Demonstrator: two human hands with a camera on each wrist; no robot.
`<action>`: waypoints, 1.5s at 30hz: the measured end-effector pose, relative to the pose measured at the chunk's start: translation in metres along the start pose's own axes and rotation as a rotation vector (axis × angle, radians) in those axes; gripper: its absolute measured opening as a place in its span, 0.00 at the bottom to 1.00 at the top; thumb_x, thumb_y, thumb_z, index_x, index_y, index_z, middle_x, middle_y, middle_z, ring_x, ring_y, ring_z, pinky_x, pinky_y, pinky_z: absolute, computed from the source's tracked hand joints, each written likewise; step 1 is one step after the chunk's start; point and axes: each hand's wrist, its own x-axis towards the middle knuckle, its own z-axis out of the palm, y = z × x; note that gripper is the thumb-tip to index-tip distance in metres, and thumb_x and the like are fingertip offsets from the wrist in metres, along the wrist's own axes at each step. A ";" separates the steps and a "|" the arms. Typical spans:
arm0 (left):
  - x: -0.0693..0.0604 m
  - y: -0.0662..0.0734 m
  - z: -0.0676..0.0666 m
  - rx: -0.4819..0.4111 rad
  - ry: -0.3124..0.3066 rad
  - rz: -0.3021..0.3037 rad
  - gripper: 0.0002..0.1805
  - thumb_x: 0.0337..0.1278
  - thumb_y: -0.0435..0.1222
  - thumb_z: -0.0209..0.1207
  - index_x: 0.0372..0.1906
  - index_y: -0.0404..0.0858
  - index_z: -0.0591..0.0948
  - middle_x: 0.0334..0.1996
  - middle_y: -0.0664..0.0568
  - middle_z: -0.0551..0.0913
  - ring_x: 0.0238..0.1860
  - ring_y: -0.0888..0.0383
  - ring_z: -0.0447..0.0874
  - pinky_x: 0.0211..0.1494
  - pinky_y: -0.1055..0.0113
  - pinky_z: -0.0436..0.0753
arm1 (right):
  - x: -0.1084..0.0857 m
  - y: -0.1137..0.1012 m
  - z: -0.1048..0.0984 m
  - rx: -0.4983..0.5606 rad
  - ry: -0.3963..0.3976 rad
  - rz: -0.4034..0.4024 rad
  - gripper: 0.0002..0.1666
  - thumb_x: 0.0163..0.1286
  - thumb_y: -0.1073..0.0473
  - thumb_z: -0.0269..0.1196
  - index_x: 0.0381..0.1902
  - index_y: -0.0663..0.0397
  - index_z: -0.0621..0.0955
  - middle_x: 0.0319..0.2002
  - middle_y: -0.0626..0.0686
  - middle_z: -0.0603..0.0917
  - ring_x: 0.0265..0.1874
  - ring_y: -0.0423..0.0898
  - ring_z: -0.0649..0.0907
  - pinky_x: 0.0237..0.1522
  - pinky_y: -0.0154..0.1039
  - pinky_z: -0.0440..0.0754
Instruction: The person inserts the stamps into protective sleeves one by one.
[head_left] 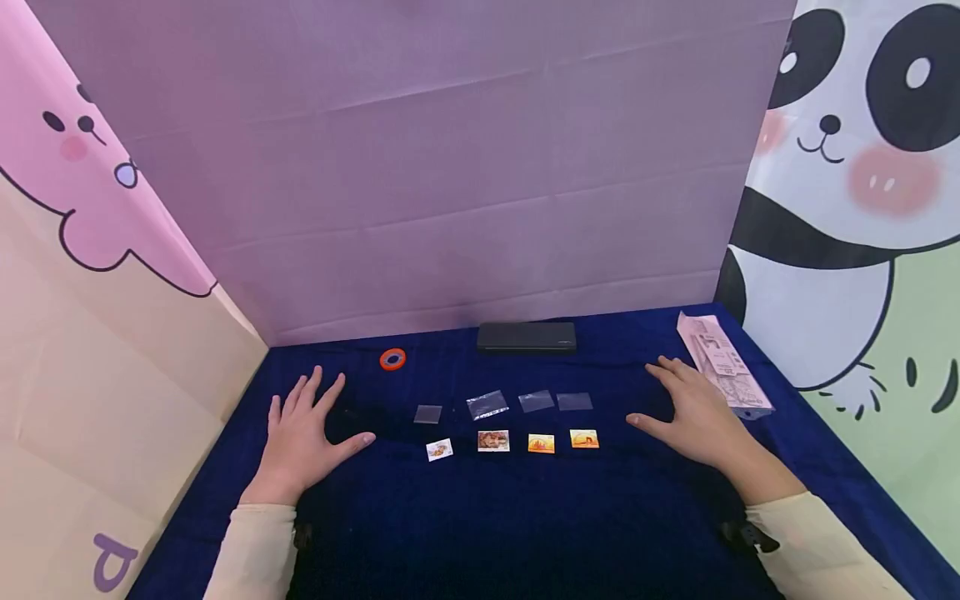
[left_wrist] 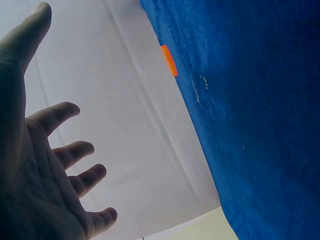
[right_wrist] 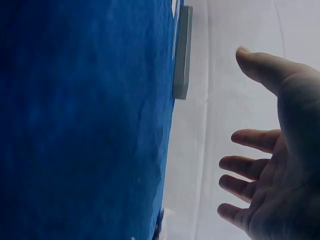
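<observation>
My left hand is at the left with fingers spread, holding nothing; the left wrist view also shows the hand bare. My right hand, fingers apart and holding nothing, is beside a pink printed packet. Between the hands, several small stamp-like pictures lie in a row: a white one, a brown one and two orange ones to the right. Behind them lie several clear pieces: a small square, a wrinkled sleeve, and two more sleeves.
A dark flat case lies at the back of the blue cloth. An orange-red ring-shaped roll is at the back left. A purple curtain stands behind, with printed cloths on both sides.
</observation>
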 end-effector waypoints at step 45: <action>0.060 0.006 0.049 -0.175 -0.174 -0.077 0.35 0.63 0.52 0.71 0.71 0.43 0.78 0.68 0.40 0.77 0.67 0.37 0.75 0.69 0.34 0.69 | 0.031 -0.079 0.035 0.261 -0.100 -0.093 0.35 0.68 0.45 0.74 0.68 0.51 0.79 0.65 0.58 0.78 0.64 0.63 0.78 0.62 0.68 0.75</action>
